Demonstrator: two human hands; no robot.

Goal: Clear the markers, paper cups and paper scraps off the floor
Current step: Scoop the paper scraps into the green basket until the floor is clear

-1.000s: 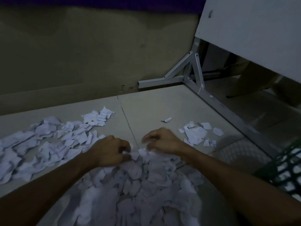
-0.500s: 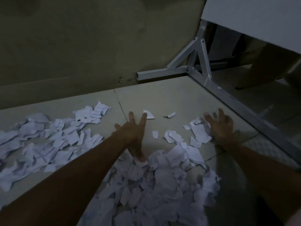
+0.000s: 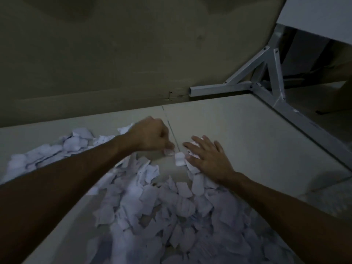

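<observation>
A big heap of white paper scraps (image 3: 171, 216) covers the pale floor tiles in front of me, and a second spread of scraps (image 3: 57, 149) lies to the left. My left hand (image 3: 152, 136) is curled, pinching a small scrap (image 3: 169, 151) at its fingertips. My right hand (image 3: 207, 157) lies flat with fingers spread, pressing on scraps at the heap's far edge. One loose scrap (image 3: 180, 161) sits between the two hands. No markers or cups show in this dim view.
A beige wall (image 3: 114, 54) rises just beyond the scraps. A grey metal table frame (image 3: 266, 88) runs along the floor at the right, under a white tabletop (image 3: 320, 16). Bare tile (image 3: 257, 140) lies right of my right hand.
Both hands reached out with fingers spread, then drew back toward the middle. The left hand has curled around a scrap; the right has swept the right-hand scraps into the heap.
</observation>
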